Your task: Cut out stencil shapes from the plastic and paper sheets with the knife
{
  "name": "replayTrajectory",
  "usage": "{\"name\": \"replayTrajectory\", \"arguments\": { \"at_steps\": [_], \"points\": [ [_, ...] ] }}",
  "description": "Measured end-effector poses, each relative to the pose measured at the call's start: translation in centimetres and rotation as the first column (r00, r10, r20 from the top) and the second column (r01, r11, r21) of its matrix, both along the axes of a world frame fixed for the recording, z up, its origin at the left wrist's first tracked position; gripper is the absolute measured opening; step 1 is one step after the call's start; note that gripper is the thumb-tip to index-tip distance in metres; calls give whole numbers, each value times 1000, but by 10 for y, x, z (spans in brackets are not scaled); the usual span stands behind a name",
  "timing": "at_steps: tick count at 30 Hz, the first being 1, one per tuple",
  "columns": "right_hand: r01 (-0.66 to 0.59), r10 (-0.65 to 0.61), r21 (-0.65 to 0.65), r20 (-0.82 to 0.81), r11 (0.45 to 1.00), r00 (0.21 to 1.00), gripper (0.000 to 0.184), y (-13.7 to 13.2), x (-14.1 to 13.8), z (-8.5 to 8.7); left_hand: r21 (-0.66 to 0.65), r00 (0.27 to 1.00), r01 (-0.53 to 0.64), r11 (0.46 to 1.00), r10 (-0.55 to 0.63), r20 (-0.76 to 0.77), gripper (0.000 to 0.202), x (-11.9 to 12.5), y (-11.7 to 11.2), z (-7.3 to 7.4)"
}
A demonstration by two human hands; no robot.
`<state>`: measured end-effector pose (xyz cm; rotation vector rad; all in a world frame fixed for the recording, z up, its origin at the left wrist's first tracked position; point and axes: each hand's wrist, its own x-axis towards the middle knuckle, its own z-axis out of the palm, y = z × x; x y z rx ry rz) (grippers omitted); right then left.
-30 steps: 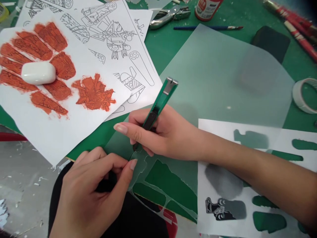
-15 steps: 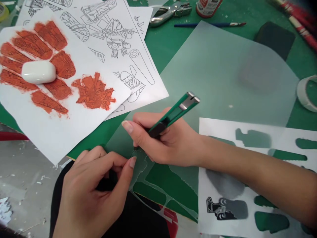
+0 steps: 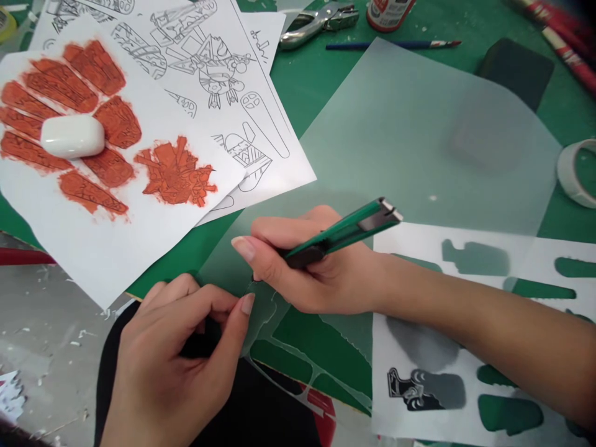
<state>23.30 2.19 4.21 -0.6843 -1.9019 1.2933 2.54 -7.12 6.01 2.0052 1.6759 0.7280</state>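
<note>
A green utility knife (image 3: pixel 344 233) is gripped in my right hand (image 3: pixel 302 264), its tail tilted up to the right. Its tip meets a translucent plastic sheet (image 3: pixel 372 149) near the table's front edge. Thumb and forefinger of my left hand (image 3: pixel 181 354) pinch the sheet's near edge, just left of the tip. Thin cut strips of the sheet, with open gaps between them, hang over the edge below my right hand. Under my right forearm lies a white paper (image 3: pixel 419 425) with cut-out shapes and one dark printed figure.
Orange-painted paper (image 3: pixel 153 248) lies at left beneath a white rounded case (image 3: pixel 73 135), overlapping line-drawing sheets (image 3: pixel 288 171). Farther back are a metal hole punch (image 3: pixel 321 25), a paintbrush (image 3: pixel 395 45), a bottle (image 3: pixel 390 12), a dark block (image 3: pixel 516 71) and a tape roll (image 3: pixel 570 180).
The knife has tipped lower, its tail swinging down and to the right in my right hand. My left hand keeps its pinch almost unmoved.
</note>
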Motion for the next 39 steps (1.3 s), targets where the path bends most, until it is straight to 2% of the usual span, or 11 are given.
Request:
{"name": "replayTrajectory", "arguments": {
  "at_steps": [9, 17, 30, 33, 39],
  "points": [
    [-99, 102, -111, 20, 989, 995, 51, 9, 7, 4, -29, 1000, 0, 1000, -1, -10, 31, -3, -1, 1],
    [-174, 183, -130, 57, 976, 981, 51, 17, 13, 8, -28, 1000, -7, 1000, 7, 5, 34, 2, 3, 5],
    [-177, 183, -124, 40, 976, 982, 51, 18, 13, 8, -21, 1000, 4, 1000, -4, -3, 36, 2, 4, 5],
    [-197, 203, -170, 17, 966, 979, 50, 19, 14, 7, -20, 1000, -5, 1000, 5, -4, 34, 1, 2, 4],
    [-224, 218, -374, -59, 900, 974, 47, 22, 16, 6, -23, 1000, -14, 1000, 15, 20, 32, 3, 4, 3]
  ]
}}
